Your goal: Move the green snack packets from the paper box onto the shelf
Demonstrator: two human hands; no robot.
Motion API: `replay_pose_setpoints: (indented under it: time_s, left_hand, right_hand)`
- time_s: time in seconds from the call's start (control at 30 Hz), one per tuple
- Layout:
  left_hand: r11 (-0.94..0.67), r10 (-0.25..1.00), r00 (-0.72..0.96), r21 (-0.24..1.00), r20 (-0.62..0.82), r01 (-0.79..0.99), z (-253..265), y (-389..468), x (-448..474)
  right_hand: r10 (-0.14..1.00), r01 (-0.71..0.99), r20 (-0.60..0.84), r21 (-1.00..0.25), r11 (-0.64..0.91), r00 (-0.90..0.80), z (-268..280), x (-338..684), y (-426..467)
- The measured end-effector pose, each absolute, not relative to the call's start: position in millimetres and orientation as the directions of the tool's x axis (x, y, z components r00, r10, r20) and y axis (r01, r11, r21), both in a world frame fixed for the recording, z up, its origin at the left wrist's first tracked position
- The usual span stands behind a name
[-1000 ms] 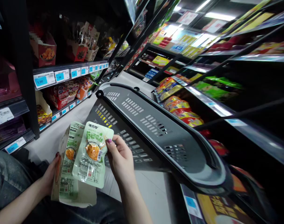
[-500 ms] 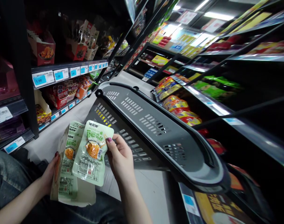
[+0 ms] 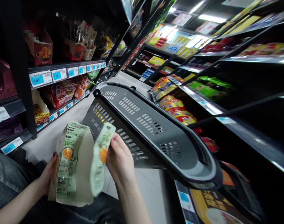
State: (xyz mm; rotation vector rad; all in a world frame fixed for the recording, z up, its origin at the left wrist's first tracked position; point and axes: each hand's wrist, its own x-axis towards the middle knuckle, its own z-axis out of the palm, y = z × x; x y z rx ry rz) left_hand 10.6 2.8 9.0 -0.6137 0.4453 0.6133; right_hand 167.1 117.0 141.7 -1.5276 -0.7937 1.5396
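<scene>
In my right hand (image 3: 120, 155) is a pale green snack packet (image 3: 100, 161), pinched at its right edge between thumb and fingers. It is turned nearly side-on and somewhat blurred. My left hand (image 3: 47, 174) grips the left side of an open cardboard display box (image 3: 83, 174), which is tilted above my lap. Several more green packets (image 3: 66, 168) lie along the left part of the box, with an orange food picture showing on them. The packet in my right hand is apart from the box, just right of its edge.
A grey shopping basket (image 3: 132, 130) with slotted walls stands on the pale floor (image 3: 146, 186) ahead of me. Shelves with price labels (image 3: 40, 79) and boxed snacks (image 3: 40, 49) rise on the left. Shelving on the right holds bagged goods (image 3: 176, 109).
My right hand has turned the packet from facing me to nearly side-on and moved it off the box's opening. More of the box's inside shows. My left hand keeps its grip.
</scene>
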Motion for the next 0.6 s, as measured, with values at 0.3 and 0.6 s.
replay_pose_setpoints:
  time_s: [0.3,0.6]
  left_hand:
    - [0.643,0.254,0.699,-0.423,-0.668,-0.638,21,7,5]
    - [0.642,0.259,0.694,-0.418,-0.671,-0.643,24,12,6]
  right_hand:
    - [0.781,-0.672,-0.300,-0.399,-0.624,-0.548,145,182,111]
    - [0.817,-0.613,-0.322,-0.544,-0.573,-0.478,147,179,113]
